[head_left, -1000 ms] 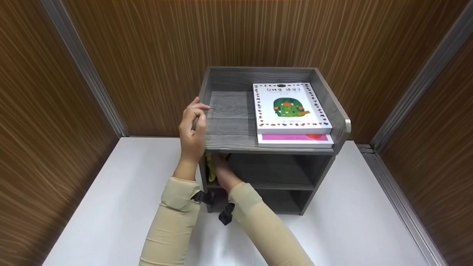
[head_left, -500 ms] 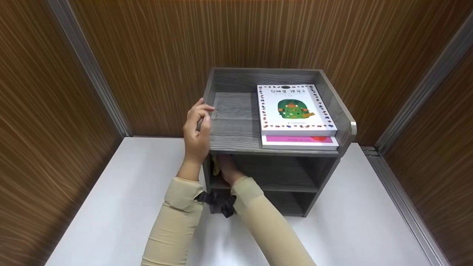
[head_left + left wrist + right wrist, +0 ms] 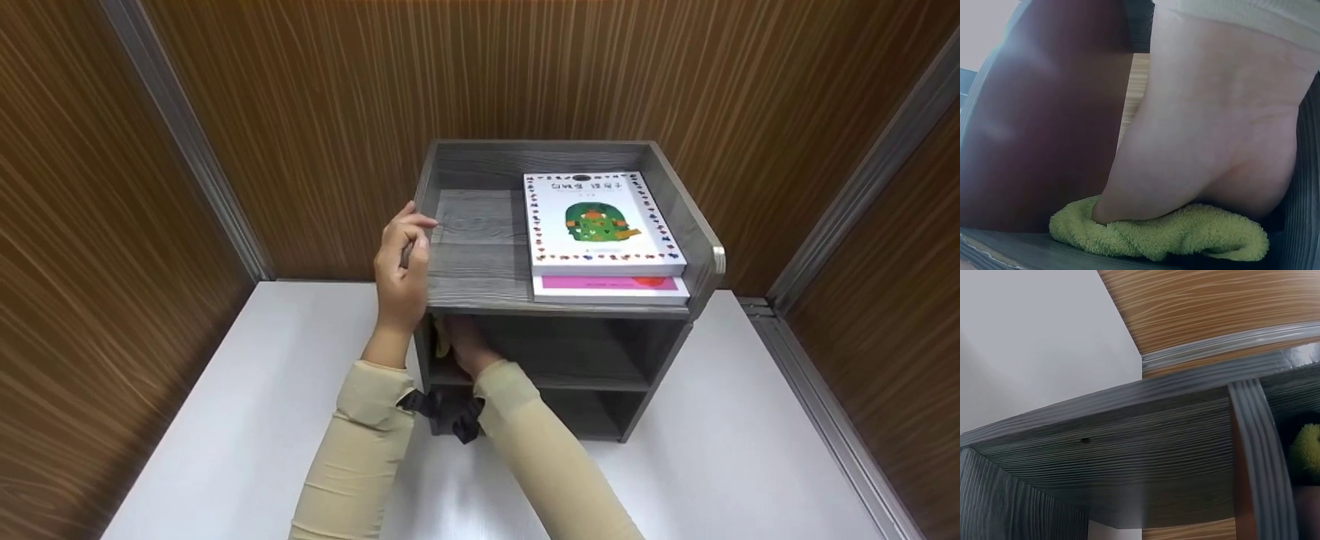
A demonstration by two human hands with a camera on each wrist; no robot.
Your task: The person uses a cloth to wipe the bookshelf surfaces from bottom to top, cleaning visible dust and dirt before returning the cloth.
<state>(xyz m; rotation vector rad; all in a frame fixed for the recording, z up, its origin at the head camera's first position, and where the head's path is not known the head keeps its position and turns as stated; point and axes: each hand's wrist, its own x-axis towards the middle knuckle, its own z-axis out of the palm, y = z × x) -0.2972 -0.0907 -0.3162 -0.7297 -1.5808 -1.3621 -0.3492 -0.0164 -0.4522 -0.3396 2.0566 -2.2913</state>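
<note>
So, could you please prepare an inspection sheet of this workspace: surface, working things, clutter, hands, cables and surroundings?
Surface: white flat tabletop, bearing a grey wood-grain shelf unit.
Working things: fluffy yellow-green cloth, at the left of the unit's middle compartment.
Clutter: white book with green picture, stacked on a white book with pink panel, right side of the unit's top.
Hands: left hand grips the unit's left side; right hand touches the cloth, fingers hidden.
Cables: nothing seen.
Surroundings: brown wood-grain walls, grey metal strips at corners.

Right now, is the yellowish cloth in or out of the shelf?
In: the cloth sits in the compartment below the shelf's top, touching the right hand.
</note>
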